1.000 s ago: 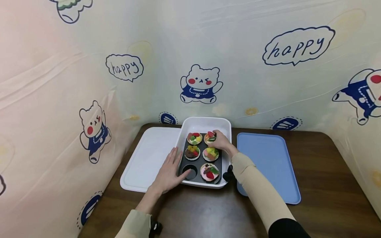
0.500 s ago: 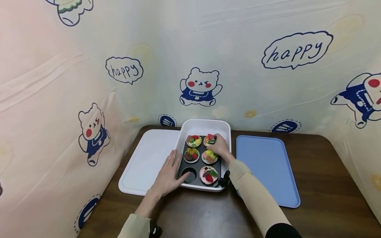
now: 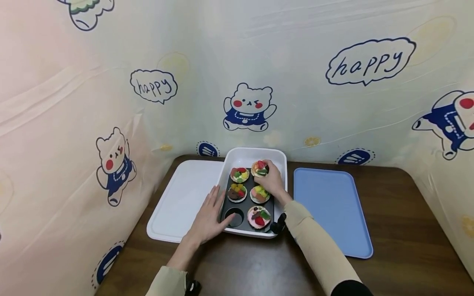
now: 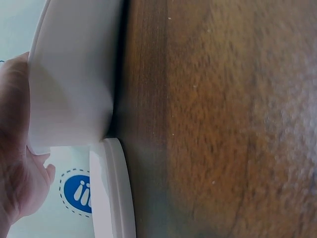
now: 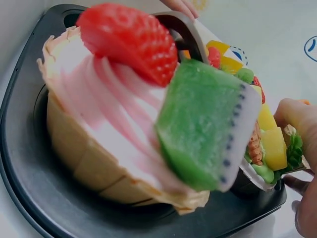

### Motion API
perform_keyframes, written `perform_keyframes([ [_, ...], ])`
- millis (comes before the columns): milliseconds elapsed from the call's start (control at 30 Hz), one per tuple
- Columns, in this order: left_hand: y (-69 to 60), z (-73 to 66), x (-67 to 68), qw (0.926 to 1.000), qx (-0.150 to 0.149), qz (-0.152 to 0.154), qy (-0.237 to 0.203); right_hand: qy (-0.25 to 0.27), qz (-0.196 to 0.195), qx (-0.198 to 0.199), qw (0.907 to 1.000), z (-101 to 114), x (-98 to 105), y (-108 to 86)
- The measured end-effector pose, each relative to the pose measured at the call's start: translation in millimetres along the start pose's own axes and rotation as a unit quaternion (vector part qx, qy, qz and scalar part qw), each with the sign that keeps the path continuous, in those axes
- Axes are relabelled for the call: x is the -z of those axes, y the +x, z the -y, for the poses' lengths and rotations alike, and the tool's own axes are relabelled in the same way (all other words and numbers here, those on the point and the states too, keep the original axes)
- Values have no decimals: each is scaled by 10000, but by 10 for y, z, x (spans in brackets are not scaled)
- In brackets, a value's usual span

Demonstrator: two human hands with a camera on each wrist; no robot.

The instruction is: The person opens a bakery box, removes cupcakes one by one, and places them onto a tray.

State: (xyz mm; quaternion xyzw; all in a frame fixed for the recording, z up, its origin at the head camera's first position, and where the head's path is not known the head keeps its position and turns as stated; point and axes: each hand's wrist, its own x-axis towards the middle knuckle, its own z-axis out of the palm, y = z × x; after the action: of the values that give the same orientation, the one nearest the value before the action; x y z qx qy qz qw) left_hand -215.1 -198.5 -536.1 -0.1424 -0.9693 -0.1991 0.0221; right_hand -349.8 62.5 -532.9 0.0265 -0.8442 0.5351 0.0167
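My right hand (image 3: 271, 179) pinches the far-right fruit tart (image 3: 260, 168) by its edge, slightly above the dark muffin tin (image 3: 245, 211). Strawberry and green pieces top that tart. The tin lies inside a white tub (image 3: 255, 153). Several other toy tarts sit in its cups, among them a pink-cream tart (image 3: 259, 217) at the front right. The front-left cup (image 3: 235, 218) holds nothing. My left hand (image 3: 207, 222) rests on the tub's left wall, fingers straight, thumb over the rim. In the right wrist view, the pink-cream tart (image 5: 109, 124) fills the foreground.
A white tray (image 3: 177, 201) lies on the left, its right part hidden by the tub and left hand. On the right is a blue tray (image 3: 329, 201), partly behind the right forearm. The brown wooden table (image 3: 244, 267) meets a printed cloth backdrop behind.
The right hand has drawn the far-right tart slightly up out of its cup. The left hand keeps its place on the tub. The head view has shifted a little.
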Motion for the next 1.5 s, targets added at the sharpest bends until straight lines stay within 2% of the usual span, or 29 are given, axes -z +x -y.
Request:
perform_keyframes([
  [200, -1, 7, -13, 10000, -10, -49, -13, 366, -248, 109, 9990, -12, -9, 6],
  [433, 6, 20, 11, 10000, -8, 15, 14, 508, -420, 226, 9976, 19, -9, 2],
  [667, 34, 23, 16, 10000, -29, -78, -31, 724, -304, 404, 9961, 34, 21, 11],
  [900, -8, 16, -5, 9998, -63, -95, -142, 854, 150, 191, 9960, 5, 5, -25],
  [1133, -16, 15, -26, 9997, -43, -80, -214, 953, 173, 120, 9952, 42, 13, -42],
  [1300, -10, 26, -28, 9995, -21, -90, -295, 999, 279, 216, 9944, 144, 103, -96],
  [1500, 2, 33, -13, 9995, -48, -84, -291, 1087, 372, 311, 9929, 278, 336, -185],
])
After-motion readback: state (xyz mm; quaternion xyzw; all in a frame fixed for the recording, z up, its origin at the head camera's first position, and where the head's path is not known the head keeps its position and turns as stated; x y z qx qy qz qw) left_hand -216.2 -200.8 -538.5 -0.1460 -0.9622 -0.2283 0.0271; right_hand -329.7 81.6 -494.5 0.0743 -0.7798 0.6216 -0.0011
